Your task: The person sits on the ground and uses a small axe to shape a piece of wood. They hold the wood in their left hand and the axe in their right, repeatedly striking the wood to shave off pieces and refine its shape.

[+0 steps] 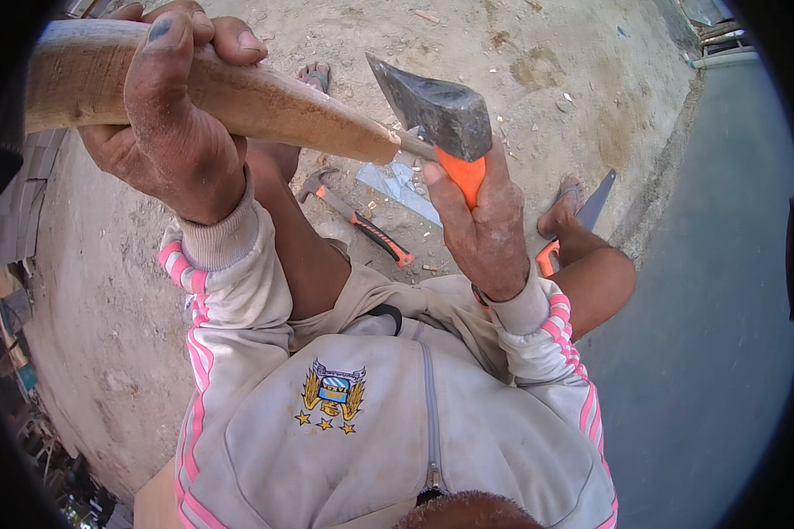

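Observation:
My left hand (181,128) is raised at the upper left, its fingers wrapped round a smooth, curved piece of wood (282,104). The wood slants down to the right and narrows to a thin end close to my right hand (485,229). That hand is closed on a hatchet (454,115) just under its head, with a bit of orange handle showing above the thumb. Its dark metal blade points up and left, over the thin end of the wood. Whether my right fingers also touch that thin end, I cannot tell.
A claw hammer (359,222) with an orange and black handle lies on the dirt ground between my legs. Beside it is a translucent bluish sheet (401,189). A handsaw (596,201) leans by my right foot. Wood chips are scattered ahead; a smooth grey surface (697,264) borders the right.

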`<state>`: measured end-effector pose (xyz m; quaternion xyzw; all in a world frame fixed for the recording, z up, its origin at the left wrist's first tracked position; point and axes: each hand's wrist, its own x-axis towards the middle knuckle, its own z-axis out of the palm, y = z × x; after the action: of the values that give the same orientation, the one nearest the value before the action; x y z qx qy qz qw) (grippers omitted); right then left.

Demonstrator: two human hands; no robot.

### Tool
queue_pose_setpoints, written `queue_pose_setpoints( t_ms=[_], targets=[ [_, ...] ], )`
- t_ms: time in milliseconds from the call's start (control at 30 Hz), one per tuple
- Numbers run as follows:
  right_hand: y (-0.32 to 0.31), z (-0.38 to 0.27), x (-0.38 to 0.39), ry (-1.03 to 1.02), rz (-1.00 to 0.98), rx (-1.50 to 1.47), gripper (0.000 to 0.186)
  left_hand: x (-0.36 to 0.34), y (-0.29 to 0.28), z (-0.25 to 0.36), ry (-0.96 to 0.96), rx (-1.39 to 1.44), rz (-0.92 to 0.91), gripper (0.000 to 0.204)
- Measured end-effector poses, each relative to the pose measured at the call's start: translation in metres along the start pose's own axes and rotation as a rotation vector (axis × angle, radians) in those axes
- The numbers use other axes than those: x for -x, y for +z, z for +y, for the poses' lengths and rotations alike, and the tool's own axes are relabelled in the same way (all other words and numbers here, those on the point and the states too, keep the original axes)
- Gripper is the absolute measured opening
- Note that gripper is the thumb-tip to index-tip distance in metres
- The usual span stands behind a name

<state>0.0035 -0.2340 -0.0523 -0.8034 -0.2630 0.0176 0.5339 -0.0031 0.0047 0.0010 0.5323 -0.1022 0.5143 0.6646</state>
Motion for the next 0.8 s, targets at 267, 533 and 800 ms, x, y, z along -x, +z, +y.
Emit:
queue_pose_setpoints(
  t_ms=[267, 533, 800],
  targets=[
    [0.009, 0.05, 0.012, 0.128, -0.147, 0.198, 0.029, 0.0, 0.011, 0.006, -0.042, -0.003, 0.041, 0.042],
    [-0.016, -0.008, 0.002, -0.007, 0.071, -0.082, 0.028, 0.005, -0.004, 0.001, -0.066, -0.011, -0.084, 0.044],
    [-0.001, 0.029, 0.009, 0.119, -0.077, 0.057, 0.031, 0.016, 0.001, 0.002, -0.093, -0.041, -0.082, 0.041]
  ],
)
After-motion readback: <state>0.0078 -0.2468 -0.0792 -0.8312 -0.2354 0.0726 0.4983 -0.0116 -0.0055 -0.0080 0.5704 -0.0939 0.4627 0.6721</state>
